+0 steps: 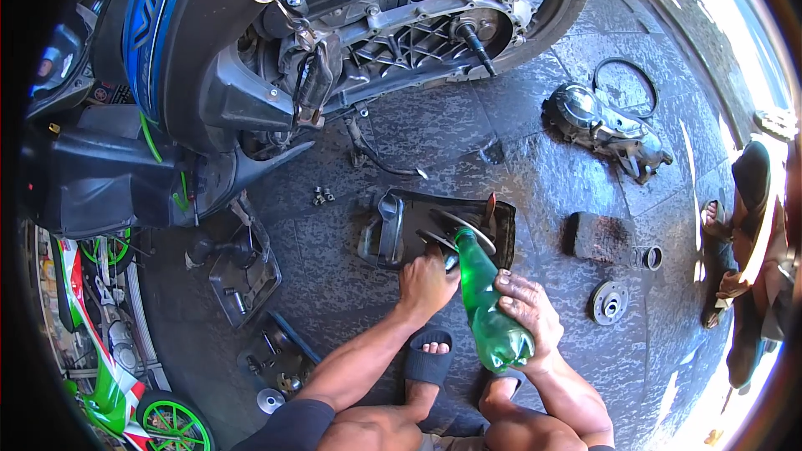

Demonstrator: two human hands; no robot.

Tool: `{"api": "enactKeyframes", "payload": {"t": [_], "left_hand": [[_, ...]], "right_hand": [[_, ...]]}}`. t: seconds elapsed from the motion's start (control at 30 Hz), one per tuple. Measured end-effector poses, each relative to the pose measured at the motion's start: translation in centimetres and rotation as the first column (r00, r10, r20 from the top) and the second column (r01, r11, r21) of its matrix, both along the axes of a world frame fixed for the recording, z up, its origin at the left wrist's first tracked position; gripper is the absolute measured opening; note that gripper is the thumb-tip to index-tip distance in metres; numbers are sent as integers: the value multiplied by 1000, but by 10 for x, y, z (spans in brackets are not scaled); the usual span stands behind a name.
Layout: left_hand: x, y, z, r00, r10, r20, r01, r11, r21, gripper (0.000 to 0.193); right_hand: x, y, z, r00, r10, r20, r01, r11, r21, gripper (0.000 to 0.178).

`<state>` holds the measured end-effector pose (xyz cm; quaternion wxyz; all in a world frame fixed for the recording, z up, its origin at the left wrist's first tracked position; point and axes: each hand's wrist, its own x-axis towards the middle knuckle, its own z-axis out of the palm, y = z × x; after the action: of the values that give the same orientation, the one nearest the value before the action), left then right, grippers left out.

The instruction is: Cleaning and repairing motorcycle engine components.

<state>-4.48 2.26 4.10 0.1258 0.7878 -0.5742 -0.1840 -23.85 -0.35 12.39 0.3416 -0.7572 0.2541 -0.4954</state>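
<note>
My right hand [532, 313] is wrapped round a green plastic bottle [494, 317], tilted with its neck pointing away from me. The bottle's mouth is at a round metal disc part [479, 239], which looks like a scooter pulley. Closed on the near side of that part is my left hand [428, 286]; its grip is partly hidden. Both hands are over a shallow dark pan [401, 195] on the floor. At the pan's right side stands a tool with a reddish tip [491, 200]. Whether liquid leaves the bottle I cannot tell.
A scooter with its engine case [401, 46] exposed stands ahead. Right of it lie a metal cover [597, 125], a black belt [654, 100], a dark block [600, 236] and a round hub [609, 301]. A parts tray [271, 284] sits left. Another person's feet [714, 309] are at right.
</note>
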Motion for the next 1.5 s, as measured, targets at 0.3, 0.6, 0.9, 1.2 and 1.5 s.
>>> {"api": "enactKeyframes", "payload": {"t": [0.3,0.6,0.9,1.2,1.5], "left_hand": [[12,1,-2,988,67,-140,-81,992,-94,44],[12,0,-4,975,85,-207,-104,991,-84,42],[37,6,-32,557,-32,-830,-98,990,-104,8],[47,4,-23,367,67,-928,-60,997,48,11],[67,11,-28,261,133,-956,-98,989,111,34]], "right_hand": [[-14,9,-3,999,-36,37,34,997,71,39],[-25,12,-6,999,-6,33,5,999,54,42],[-36,24,-19,987,-119,108,99,980,173,67],[-39,13,-19,977,-83,195,37,972,233,68],[-48,28,-22,897,-285,339,7,775,632,78]]}}
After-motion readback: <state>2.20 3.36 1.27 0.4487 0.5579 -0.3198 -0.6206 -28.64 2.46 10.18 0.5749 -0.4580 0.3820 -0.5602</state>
